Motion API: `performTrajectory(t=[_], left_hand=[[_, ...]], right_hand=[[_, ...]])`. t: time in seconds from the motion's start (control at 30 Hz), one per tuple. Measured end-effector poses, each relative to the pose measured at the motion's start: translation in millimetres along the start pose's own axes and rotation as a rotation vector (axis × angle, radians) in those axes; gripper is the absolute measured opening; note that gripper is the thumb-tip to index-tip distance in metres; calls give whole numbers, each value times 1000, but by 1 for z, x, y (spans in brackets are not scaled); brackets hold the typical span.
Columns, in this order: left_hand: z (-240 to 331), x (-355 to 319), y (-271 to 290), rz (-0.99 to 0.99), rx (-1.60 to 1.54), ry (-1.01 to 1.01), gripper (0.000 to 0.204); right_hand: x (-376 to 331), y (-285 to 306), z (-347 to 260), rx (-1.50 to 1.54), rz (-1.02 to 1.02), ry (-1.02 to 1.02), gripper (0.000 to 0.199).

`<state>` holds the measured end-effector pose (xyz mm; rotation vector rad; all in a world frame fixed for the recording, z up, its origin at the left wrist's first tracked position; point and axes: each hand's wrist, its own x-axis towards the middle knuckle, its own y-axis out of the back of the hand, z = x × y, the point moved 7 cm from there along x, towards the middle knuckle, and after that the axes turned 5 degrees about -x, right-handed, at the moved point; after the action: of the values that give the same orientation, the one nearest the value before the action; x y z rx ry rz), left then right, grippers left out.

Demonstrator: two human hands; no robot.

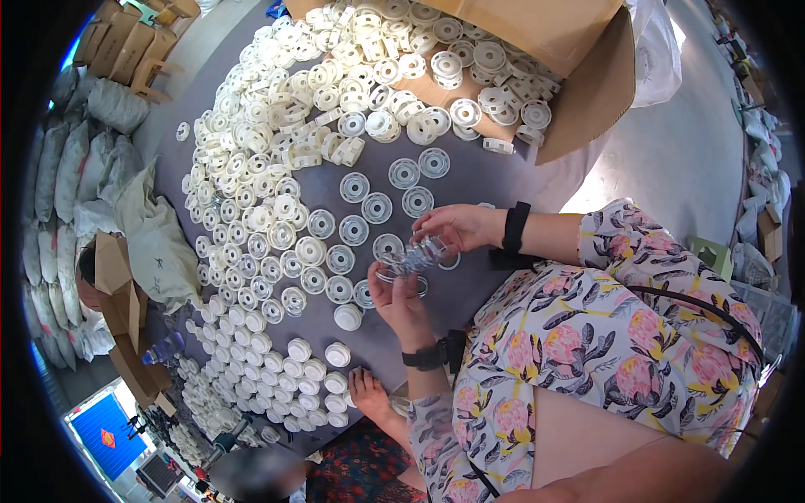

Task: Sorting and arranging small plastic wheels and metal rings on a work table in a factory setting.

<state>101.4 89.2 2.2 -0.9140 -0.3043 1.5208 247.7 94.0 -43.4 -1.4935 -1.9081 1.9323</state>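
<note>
Between my two hands is a cluster of shiny, silver metal rings or coils (417,256); its exact kind I cannot make out. My right hand (455,226), the upper one, has its fingers curled on the far end of the cluster. From below, my left hand (401,303) pinches the near end between thumb and fingers. Under and beyond them, round white wheel-like parts with clear or silvery faces (377,208) lie flat in loose rows on the dark tabletop (470,180). A white round cap (347,317) lies left of my left hand.
A large heap of cream plastic rings (260,142) covers the far side, below an open cardboard box (587,101). Stacked white caps (277,377) fill the near left. A co-worker's hand (369,396) rests beside them. Full sacks (155,235) stand beyond the table.
</note>
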Motion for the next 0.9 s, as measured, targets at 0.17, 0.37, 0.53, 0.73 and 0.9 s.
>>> performTrajectory(t=[0.17, 0.37, 0.53, 0.73, 0.9], left_hand=[[7, -7, -33, -186, 461, -206, 42], [7, 4, -24, 246, 13, -143, 32], [21, 25, 10, 184, -281, -133, 38], [35, 16, -18, 180, 418, -308, 33], [4, -2, 1, 46, 743, -267, 32]], right_hand=[[14, 23, -4, -297, 173, 209, 16], [4, -36, 29, -12, 139, 127, 20], [2, -21, 41, 161, 7, 33, 19], [-17, -4, 37, -113, 151, 83, 31], [2, -14, 41, -408, 5, 16, 46]])
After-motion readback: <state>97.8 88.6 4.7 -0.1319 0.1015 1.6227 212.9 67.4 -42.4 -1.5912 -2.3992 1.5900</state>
